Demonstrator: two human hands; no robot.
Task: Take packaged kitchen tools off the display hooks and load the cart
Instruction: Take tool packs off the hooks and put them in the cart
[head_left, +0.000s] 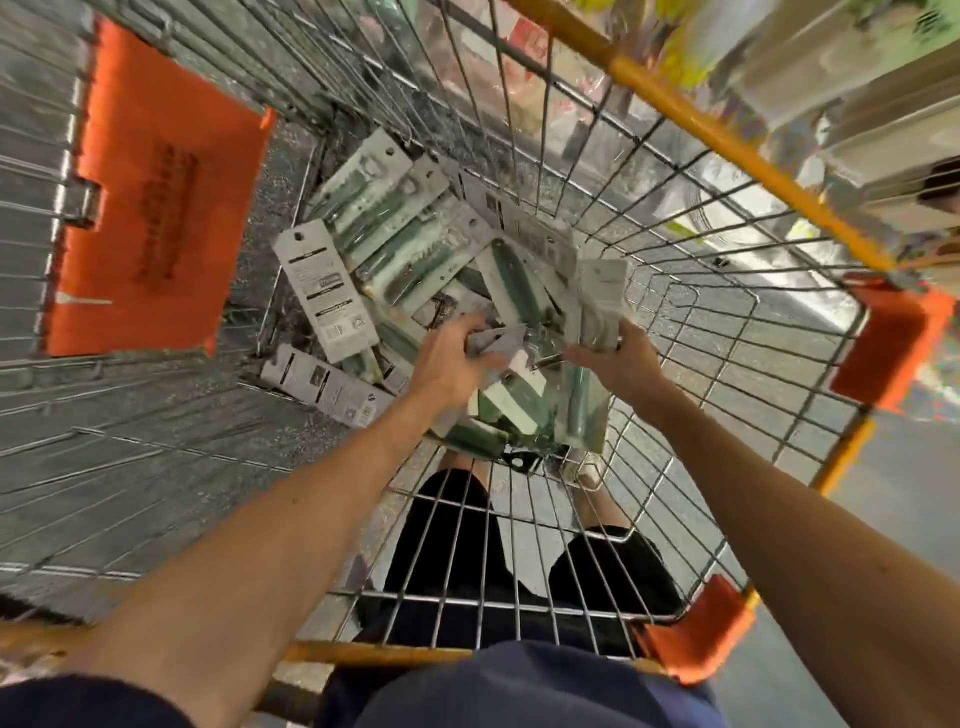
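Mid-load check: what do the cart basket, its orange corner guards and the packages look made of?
Cart basket: metal wire with a bright silvery finish, a welded-looking grid that glints.
Orange corner guards: likely moulded plastic, matte and evenly coloured.
Packages: printed grey-white card backs, apparently with clear plastic fronts over green-handled tools, judging by the glare. Blur leaves that open.

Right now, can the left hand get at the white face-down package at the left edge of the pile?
Probably yes: the white face-down package lies uncovered on top, near the left hand, though that hand already grips other packages.
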